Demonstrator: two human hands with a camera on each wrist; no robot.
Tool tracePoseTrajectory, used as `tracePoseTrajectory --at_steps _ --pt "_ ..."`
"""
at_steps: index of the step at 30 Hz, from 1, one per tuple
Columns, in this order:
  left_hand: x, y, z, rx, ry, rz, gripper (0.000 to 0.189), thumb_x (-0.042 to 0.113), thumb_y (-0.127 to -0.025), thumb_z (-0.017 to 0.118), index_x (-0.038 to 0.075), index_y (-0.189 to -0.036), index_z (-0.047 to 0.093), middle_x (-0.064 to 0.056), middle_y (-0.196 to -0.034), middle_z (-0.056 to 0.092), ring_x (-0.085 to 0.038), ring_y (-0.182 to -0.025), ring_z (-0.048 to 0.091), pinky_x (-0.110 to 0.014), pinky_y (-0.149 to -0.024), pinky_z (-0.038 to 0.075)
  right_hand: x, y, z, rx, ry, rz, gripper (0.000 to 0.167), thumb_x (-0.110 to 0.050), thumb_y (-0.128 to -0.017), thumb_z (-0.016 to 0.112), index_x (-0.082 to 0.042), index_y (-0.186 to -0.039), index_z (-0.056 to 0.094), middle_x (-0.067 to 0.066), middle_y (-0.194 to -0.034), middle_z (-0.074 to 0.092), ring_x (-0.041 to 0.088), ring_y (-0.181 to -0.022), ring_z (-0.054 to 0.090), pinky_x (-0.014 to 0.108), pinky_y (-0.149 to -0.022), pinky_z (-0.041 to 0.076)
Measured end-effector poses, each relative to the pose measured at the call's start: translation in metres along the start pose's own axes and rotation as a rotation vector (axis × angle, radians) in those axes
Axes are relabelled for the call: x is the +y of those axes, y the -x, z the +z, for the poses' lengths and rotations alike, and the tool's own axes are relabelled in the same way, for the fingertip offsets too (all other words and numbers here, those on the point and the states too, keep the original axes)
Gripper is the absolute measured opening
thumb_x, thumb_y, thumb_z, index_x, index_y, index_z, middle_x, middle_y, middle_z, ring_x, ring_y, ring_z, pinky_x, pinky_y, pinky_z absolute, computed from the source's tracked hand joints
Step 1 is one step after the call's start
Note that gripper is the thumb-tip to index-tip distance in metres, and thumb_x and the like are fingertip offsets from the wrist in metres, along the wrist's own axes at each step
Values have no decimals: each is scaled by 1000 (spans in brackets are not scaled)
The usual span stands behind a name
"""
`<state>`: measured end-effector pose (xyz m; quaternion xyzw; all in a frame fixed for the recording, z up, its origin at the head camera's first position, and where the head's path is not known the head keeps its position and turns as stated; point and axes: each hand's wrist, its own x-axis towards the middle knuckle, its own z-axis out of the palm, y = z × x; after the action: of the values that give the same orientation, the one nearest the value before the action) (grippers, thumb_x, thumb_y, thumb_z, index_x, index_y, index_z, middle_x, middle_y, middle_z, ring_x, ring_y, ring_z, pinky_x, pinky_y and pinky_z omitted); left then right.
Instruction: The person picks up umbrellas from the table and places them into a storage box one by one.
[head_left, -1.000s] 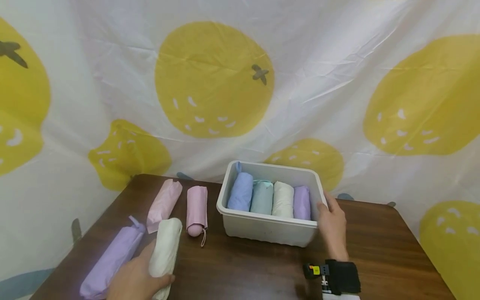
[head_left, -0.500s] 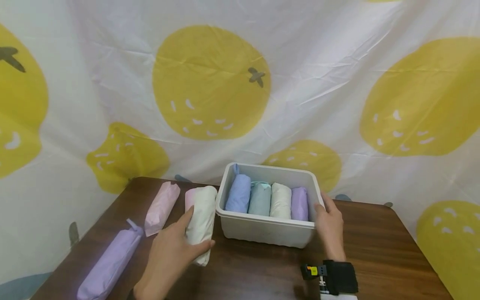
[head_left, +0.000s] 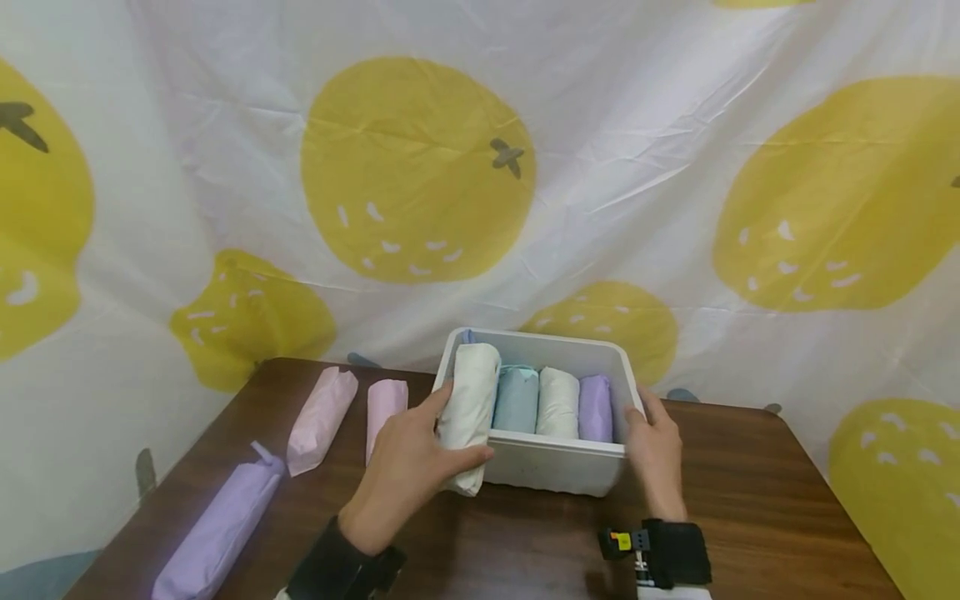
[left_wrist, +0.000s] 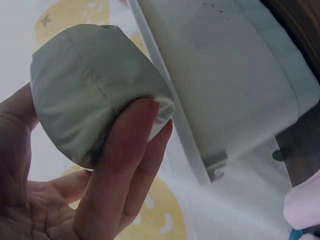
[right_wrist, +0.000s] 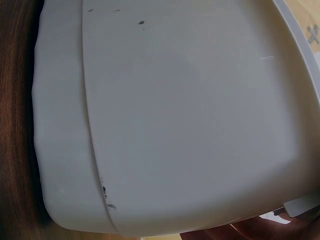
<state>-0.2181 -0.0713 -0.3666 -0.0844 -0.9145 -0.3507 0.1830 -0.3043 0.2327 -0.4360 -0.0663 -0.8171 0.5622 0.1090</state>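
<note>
My left hand (head_left: 408, 467) grips a folded white umbrella (head_left: 472, 392) between thumb and fingers, tilted over the left front rim of a light grey plastic bin (head_left: 555, 467). In the left wrist view, the umbrella's rounded end (left_wrist: 90, 85) shows beside the bin wall (left_wrist: 230, 75). Inside the bin lie a teal umbrella (head_left: 517, 400), another white umbrella (head_left: 558, 403) and a purple umbrella (head_left: 596, 408); a blue one is mostly hidden behind the held umbrella. My right hand (head_left: 654, 450) holds the bin's right rim, its thumb at the edge. The bin's outer wall (right_wrist: 185, 110) fills the right wrist view.
On the left of the dark wooden table (head_left: 720, 500) lie a pale pink umbrella (head_left: 322, 421), a pink umbrella (head_left: 386, 408) partly behind my left hand, and a long purple umbrella (head_left: 221, 529). A lemon-print curtain (head_left: 600, 167) hangs close behind the table.
My left hand has carried the white umbrella rightward, from beside the purple one, past the pink one, to the bin's left front rim. The right hand stays on the bin.
</note>
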Motion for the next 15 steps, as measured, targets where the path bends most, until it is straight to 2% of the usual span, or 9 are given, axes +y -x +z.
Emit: tracePoseTrajectory --at_steps 4,8,12,15 --pt "0 -9 8 -12 33 -2 89 41 -73 96 8 -148 62 -15 -118 76 -27 -93 71 -44 -79 56 0 -1 1 -2 0 2 54 -23 -112 43 -11 -165 37 25 -163 40 47 -148 37 66 -115 32" --pt "-1 -18 15 -43 121 -13 82 43 -75 95 9 -143 66 -9 -105 77 -20 -86 67 -39 -74 54 1 0 1 5 0 0 54 -22 -112 43 -11 -165 37 25 -163 40 47 -148 37 67 -115 32" --pt "1 -28 22 -71 191 -25 73 48 -76 93 15 -137 70 1 -93 74 -15 -80 64 -37 -70 53 1 0 0 6 6 2 54 -22 -112 43 -10 -165 38 25 -163 40 47 -148 37 67 -116 31" --pt "5 -35 27 -99 255 -42 71 48 -77 92 18 -136 69 1 -90 73 -15 -73 66 -37 -64 55 0 0 0 8 7 1 54 -21 -112 44 -10 -165 38 25 -163 40 47 -148 37 67 -116 31"
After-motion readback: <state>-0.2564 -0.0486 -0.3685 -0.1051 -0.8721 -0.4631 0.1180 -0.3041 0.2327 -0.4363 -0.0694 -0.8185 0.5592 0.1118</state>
